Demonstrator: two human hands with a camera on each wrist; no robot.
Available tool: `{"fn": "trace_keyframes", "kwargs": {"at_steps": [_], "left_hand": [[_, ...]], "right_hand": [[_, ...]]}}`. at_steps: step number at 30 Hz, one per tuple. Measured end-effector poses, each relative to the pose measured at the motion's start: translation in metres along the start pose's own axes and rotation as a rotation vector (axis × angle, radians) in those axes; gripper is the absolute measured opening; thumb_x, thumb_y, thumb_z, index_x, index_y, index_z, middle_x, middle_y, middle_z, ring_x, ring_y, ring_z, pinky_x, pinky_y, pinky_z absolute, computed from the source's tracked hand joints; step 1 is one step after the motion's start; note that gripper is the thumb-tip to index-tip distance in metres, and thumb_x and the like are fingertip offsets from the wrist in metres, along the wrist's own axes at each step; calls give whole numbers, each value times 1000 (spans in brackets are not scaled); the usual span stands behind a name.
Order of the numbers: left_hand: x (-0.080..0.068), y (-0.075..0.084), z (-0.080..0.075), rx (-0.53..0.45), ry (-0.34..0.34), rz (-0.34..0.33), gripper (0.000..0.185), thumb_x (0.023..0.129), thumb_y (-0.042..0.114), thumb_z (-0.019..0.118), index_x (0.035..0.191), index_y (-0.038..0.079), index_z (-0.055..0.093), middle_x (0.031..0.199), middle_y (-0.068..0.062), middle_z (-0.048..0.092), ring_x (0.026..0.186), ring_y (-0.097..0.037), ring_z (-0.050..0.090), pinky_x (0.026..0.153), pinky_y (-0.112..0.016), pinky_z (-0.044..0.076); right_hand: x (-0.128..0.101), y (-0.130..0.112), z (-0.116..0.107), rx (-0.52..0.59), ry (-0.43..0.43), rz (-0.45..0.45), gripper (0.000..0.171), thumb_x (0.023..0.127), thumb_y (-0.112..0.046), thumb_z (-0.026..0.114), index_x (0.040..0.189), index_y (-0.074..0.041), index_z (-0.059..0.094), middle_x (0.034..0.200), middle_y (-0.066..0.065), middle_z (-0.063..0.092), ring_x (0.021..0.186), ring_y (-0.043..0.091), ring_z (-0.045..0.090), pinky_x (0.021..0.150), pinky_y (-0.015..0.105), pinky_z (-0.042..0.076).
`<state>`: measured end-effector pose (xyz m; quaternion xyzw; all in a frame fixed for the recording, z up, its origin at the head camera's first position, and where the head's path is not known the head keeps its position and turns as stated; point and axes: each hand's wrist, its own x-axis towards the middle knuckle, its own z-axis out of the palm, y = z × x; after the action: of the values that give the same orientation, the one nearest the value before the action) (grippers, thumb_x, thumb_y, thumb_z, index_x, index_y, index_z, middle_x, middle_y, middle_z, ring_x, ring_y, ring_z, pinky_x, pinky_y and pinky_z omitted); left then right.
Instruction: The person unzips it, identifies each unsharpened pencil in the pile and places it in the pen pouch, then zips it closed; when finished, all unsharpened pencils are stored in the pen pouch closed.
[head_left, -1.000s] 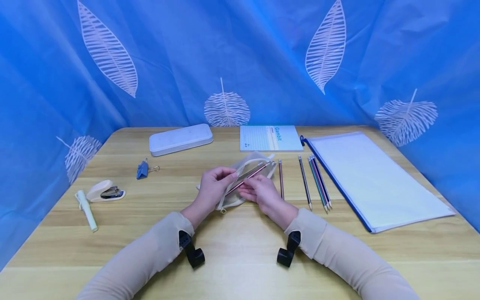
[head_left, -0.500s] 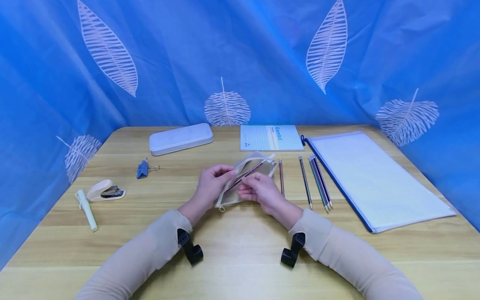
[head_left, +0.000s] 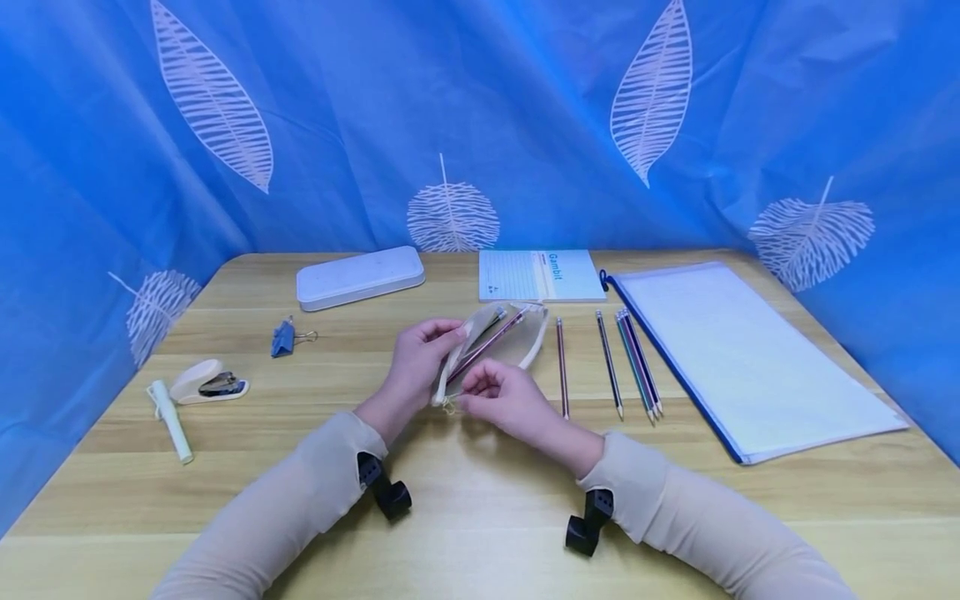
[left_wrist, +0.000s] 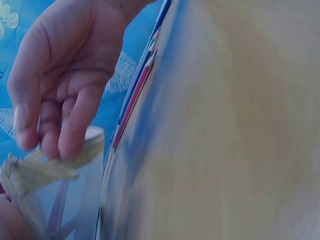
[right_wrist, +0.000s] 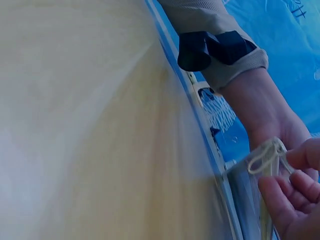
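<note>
A translucent mesh zip pouch [head_left: 527, 340] with a pale zipper edge stands gaping over the middle of the table. At its left side my left hand [head_left: 415, 367] pinches the rim between thumb and fingers. Inside lie a dark red pencil [head_left: 486, 346] and a second pencil, their ends showing at the mouth. My right hand [head_left: 512, 406] is at the pouch's near corner, fingers loosely bent. In the right wrist view its thumb and fingers stand apart beside the looped zipper pull [right_wrist: 262, 162], with nothing gripped between them.
Right of the pouch lie a red pencil [head_left: 562, 367], a dark pencil [head_left: 610, 365] and a pencil bundle [head_left: 640, 367], then a large zip folder [head_left: 757, 358]. A notebook [head_left: 517, 275] and white case [head_left: 360, 279] lie behind; binder clip [head_left: 283, 339], stapler [head_left: 206, 383] and pale green pen [head_left: 172, 423] left.
The right hand has let go of the red pencil, now leaning inside the pouch, and moved left and nearer to the zipper pull. The left hand keeps its hold on the rim.
</note>
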<state>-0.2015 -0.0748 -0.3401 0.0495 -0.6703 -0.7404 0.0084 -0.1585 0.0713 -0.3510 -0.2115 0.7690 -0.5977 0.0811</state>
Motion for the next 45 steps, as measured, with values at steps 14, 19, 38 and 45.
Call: {"fn": "trace_keyframes", "kwargs": {"at_steps": [14, 19, 38, 45], "left_hand": [[-5, -3, 13, -188, 101, 7, 16, 79, 0, 68, 94, -2, 66, 81, -1, 64, 73, -10, 60, 67, -22, 51], [-5, -3, 14, -191, 127, 0, 16, 79, 2, 68, 94, 0, 66, 80, 1, 63, 74, -11, 59, 69, -21, 52], [-3, -2, 15, -206, 161, 6, 15, 80, 3, 68, 94, 0, 67, 78, 2, 63, 72, -10, 59, 67, -20, 51], [-4, -4, 14, -201, 150, 13, 15, 79, 4, 69, 94, 1, 67, 79, 2, 64, 74, -9, 59, 69, -21, 51]], "right_hand": [[1, -3, 6, -390, 179, -187, 20, 69, -6, 75, 84, -8, 63, 82, 3, 61, 76, 13, 55, 69, 22, 49], [2, -1, 8, -335, 166, -218, 16, 70, -2, 73, 82, -6, 63, 85, 4, 62, 79, 15, 59, 72, 21, 51], [0, 4, 14, 65, -6, -57, 18, 78, 2, 65, 94, 6, 57, 88, 17, 61, 76, 11, 58, 72, 21, 51], [0, 4, 12, 108, -36, -24, 24, 76, 1, 69, 95, 6, 56, 83, 10, 59, 75, 12, 56, 69, 21, 49]]}}
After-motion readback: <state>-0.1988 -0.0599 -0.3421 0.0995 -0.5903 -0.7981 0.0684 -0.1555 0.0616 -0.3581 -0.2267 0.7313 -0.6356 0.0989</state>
